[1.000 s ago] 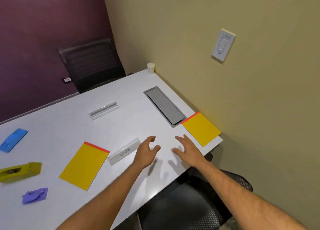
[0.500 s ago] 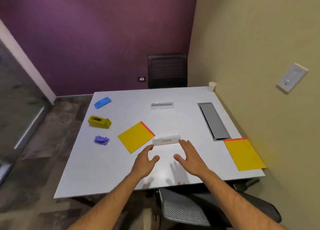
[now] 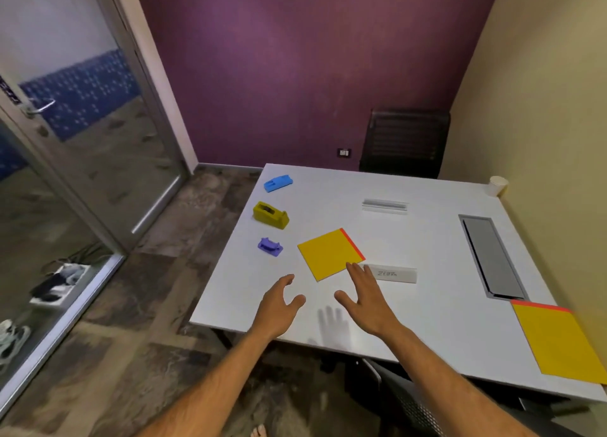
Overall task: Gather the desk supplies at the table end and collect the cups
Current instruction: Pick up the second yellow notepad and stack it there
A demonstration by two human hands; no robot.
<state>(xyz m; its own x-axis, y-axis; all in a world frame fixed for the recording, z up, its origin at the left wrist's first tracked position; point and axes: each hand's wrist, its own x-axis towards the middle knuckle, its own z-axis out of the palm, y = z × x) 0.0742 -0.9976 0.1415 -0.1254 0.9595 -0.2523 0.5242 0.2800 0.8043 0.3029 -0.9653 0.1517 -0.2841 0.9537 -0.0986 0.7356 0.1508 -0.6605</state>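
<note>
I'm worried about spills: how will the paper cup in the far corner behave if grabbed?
The cup looks like thin paper, so it is probably light and crushable. Standing upright near the table edge, it may tip if nudged. Its contents cannot be seen.

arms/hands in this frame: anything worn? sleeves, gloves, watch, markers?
Nothing worn that shows. Both forearms are bare from the bottom edge of the frame to the wrist, with no sleeve or cuff in view. The left hand and right hand are ungloved, and no watch, band, ring or marker is visible on either. Forearms have some hair.
</note>
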